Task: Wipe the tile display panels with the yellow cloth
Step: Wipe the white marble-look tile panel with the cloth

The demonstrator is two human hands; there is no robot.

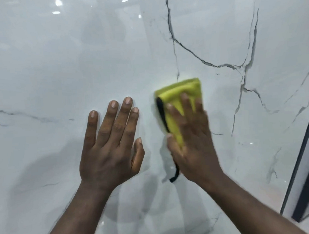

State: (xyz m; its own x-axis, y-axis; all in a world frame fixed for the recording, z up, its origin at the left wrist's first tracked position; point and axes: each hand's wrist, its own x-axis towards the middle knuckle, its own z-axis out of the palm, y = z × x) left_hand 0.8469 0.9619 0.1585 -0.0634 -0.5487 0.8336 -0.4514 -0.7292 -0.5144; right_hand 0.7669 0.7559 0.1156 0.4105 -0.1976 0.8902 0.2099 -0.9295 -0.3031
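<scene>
Head view. Glossy white marble-look panel (61, 67) with grey veins fills the frame; dark frame edge (304, 164) at lower right.

Cloth (181, 93): yellow, folded, black trim (161, 113) with a tail hanging below. It sits on the panel, right of centre, under the right hand (191, 141), whose fingers (184, 101) lie straight and spread, pressing it flat (blurred).

Left hand (111, 146): fingers straight, slightly apart, flat on the panel just beside.

Judgement: cloth soft, light and limp, best driven under a flat palm. Panel rigid, slick.
</scene>
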